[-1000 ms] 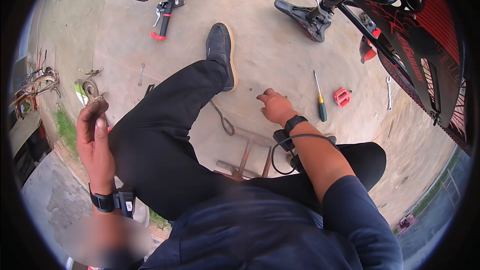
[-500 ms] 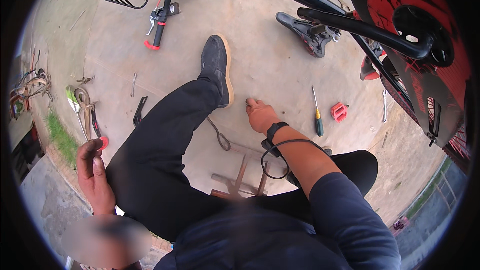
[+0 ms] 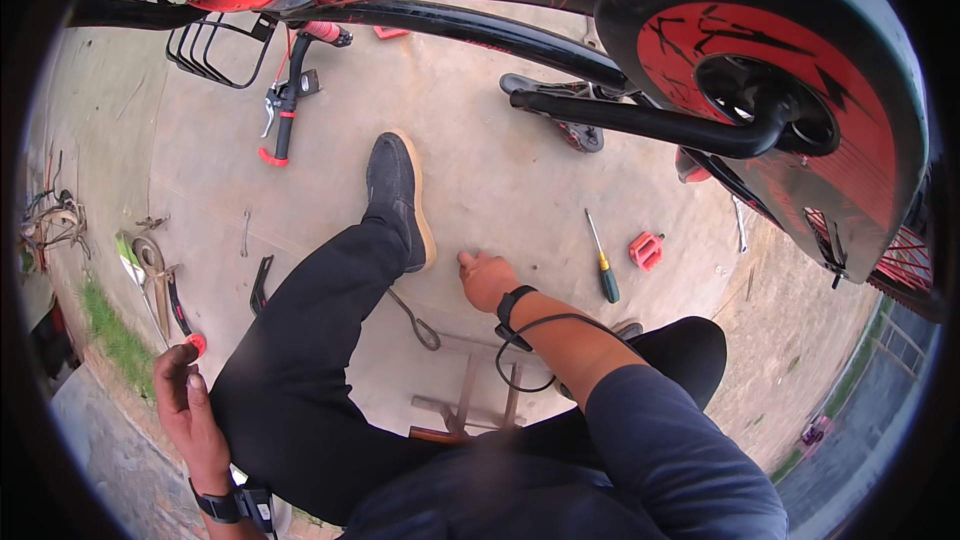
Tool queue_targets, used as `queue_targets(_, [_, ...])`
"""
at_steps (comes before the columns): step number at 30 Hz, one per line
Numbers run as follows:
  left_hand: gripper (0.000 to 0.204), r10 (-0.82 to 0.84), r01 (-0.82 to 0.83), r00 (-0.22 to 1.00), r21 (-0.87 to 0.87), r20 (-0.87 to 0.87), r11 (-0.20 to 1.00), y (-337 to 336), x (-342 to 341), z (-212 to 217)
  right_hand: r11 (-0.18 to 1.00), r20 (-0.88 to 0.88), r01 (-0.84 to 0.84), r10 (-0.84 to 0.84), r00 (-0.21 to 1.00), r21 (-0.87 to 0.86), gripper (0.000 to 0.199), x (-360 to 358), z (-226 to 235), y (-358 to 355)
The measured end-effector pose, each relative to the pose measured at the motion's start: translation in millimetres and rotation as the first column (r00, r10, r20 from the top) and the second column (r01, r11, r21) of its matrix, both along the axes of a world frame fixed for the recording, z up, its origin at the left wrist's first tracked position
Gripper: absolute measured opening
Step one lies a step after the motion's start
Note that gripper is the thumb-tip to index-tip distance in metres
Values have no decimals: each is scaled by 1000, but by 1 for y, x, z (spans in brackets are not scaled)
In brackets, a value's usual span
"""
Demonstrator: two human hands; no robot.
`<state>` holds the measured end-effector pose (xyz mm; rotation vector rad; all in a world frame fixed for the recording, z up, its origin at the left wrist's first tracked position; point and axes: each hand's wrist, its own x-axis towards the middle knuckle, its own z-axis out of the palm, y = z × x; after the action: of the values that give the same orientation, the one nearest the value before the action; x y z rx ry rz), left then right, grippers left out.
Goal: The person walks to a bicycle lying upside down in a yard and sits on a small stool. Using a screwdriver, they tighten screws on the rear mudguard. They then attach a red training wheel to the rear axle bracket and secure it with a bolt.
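Hanging left hand: by the left knee, thumb and fingers apart; red-ended black bar just beside, contact unclear.
Hooked rod: on the floor, between the hands.
Right hand: fingers curled, cannot tell if pinching anything; step looks like a low fingertip reach.
Screwdriver, red pedal: rightward, with open room between.
Crank arm: overhanging edge; any forward move calls for clearing it.

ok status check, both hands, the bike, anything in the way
Left grip curled beside the thigh, contents unclear. Right grip low over concrete, same. Bike upside down ahead. Closest obstacles: shoe left of right grip, screwdriver to its right.
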<state>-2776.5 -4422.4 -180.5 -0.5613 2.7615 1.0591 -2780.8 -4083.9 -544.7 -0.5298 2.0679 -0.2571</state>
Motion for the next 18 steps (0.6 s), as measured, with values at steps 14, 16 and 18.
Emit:
queue_targets(14, [29, -7, 4, 998, -33, -67, 999, 1, 3, -2, 917, 4, 232, -244, 970, -323, 39, -30, 37, 49])
queue_targets(16, [28, -19, 15, 994, -34, -105, 999, 5, 3, -3, 873, 17, 276, -295, 955, -402, 42, -40, 58, 61])
queue_targets(18, [28, -49, 41, 989, -62, -137, 997, 13, 3, 1, 824, 53, 327, -343, 938, -463, 45, -48, 86, 70])
